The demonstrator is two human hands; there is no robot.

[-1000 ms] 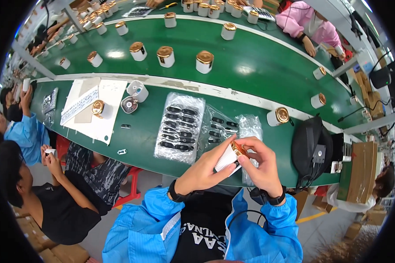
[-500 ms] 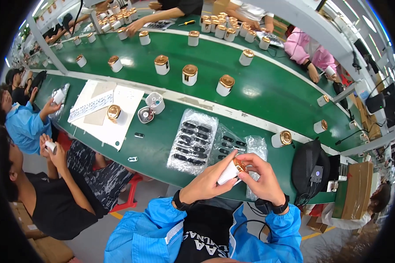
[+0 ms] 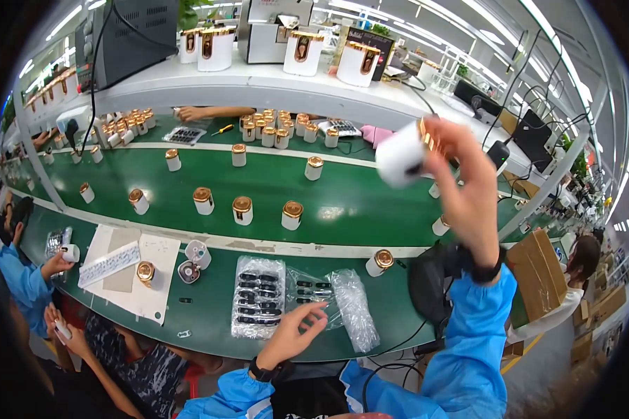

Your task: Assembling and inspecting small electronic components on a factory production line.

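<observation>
Since the earlier frame the canister [image 3: 398, 157] has gone from both hands at the bench's near edge to high on the right, in the right hand [image 3: 463, 183] alone, and my view has tipped up to take in the shelf [image 3: 258, 89]. The right hand pinches the gold end between thumb and fingers; motion blur smears both, so I can't separate the fingertips, and the dark patch on the white side is only a smudge. The canister lies tilted in the air, covering part of the shelf edge and the belt [image 3: 342, 213]. The left hand [image 3: 297, 334] is empty, thumb apart and fingers loosely curled, by the clear bag [image 3: 326, 279] of black parts; I can't tell whether it touches the plastic. The right wrist and sleeve cut across the black case [image 3: 426, 283], hiding much of it. Across the belt, the shelf hides all but a forearm [image 3: 217, 112] of one co-worker, and just a scrap of pink sleeve [image 3: 376, 135] shows beside the canister. At left, the dark rim crops two more people, and I can't make out the small item in the nearer one's hands [image 3: 63, 328].
</observation>
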